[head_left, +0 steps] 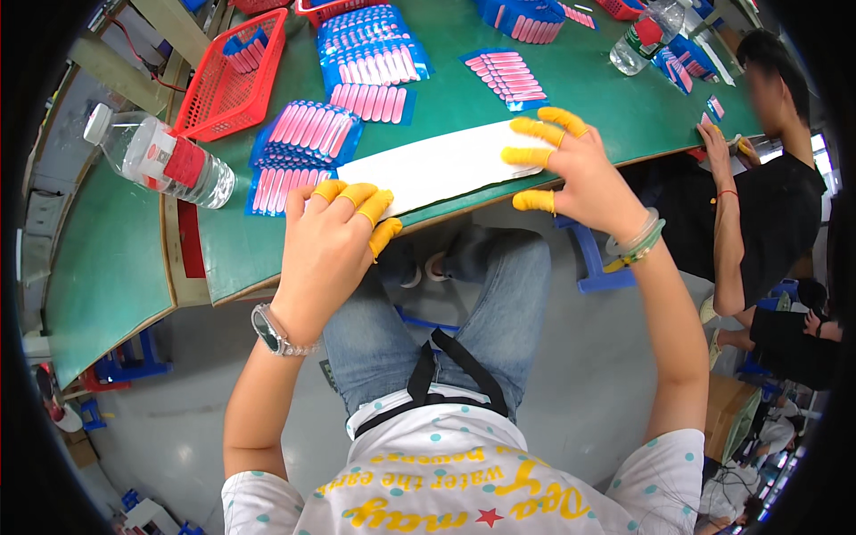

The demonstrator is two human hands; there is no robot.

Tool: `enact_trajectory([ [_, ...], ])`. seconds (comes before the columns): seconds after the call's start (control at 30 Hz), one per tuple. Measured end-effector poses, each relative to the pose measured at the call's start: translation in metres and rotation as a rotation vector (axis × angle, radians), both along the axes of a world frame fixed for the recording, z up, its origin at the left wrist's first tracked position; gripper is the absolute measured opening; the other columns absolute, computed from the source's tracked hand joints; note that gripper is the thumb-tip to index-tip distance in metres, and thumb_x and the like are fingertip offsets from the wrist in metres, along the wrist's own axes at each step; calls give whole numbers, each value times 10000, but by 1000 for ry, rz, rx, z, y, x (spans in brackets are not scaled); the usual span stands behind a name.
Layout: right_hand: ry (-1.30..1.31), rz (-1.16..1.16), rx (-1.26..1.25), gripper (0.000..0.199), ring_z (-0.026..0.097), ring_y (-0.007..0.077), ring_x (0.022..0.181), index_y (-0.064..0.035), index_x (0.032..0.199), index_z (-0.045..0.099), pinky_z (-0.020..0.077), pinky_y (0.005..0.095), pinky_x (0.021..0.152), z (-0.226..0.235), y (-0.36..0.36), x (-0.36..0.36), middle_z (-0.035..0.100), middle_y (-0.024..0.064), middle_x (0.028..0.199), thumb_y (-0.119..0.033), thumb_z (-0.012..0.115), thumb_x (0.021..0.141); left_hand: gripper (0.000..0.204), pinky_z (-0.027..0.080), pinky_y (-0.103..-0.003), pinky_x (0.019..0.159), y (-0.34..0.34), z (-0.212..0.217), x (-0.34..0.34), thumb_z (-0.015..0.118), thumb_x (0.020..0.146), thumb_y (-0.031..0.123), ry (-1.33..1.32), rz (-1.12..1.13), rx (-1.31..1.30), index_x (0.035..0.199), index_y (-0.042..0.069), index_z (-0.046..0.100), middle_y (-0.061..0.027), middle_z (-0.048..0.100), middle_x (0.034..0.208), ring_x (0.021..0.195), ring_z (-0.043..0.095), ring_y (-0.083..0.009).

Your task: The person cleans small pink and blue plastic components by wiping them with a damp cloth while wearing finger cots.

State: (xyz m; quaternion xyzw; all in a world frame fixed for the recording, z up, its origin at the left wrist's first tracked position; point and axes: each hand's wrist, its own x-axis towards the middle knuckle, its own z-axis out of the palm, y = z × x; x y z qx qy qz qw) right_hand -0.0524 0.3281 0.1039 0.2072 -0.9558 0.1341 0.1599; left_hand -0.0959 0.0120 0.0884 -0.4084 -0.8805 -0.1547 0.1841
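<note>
1. A long white sheet (437, 167) lies at the centre of the frame, along the near edge of the green worktop (116, 267).
2. The left hand (332, 236), fingers curled loosely, presses its left end.
3. The right hand (571, 169), fingers spread, rests on its right end.
4. Blue packs of pink sticks (308, 134) lie just above; a water bottle (160, 159) lies at upper left.

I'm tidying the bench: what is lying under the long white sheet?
The white sheet lies on the green table. Both hands press its ends. Anything beneath it is covered.
</note>
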Motion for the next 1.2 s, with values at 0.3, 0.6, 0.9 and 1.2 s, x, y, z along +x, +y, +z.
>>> enact_trajectory([
  [0.3,-161,-49,147,351,599,188,1097,-161,1135,701,336,388,1042,-3,10,15,666,8,1195,-145,742,787,228,359,-422,960,-2,-6,-14,696,817,119,115,-75,-161,1044,105,677,-28,656,1060,1038,587,-227],
  [0.6,-156,-41,6,280,591,201,1062,-149,1104,709,356,362,971,1,8,14,676,20,1140,-181,727,826,273,357,-439,974,-5,-8,-12,681,768,88,160,-77,-147,1041,109,674,-23,660,1063,1030,592,-218],
  [0.9,-130,-50,123,316,540,224,1177,-147,1156,692,341,373,1004,0,11,7,655,26,1178,-261,704,862,265,333,-433,984,-11,-10,1,683,810,124,210,-48,-221,1074,104,696,-24,674,1062,1011,603,-208],
  [1.2,-35,-85,46,366,488,268,1261,-173,1190,683,342,394,1025,-1,-1,5,616,24,1296,-289,719,845,231,317,-427,989,-5,-7,1,681,852,190,180,18,-164,1068,110,693,-21,672,1049,1044,596,-202],
])
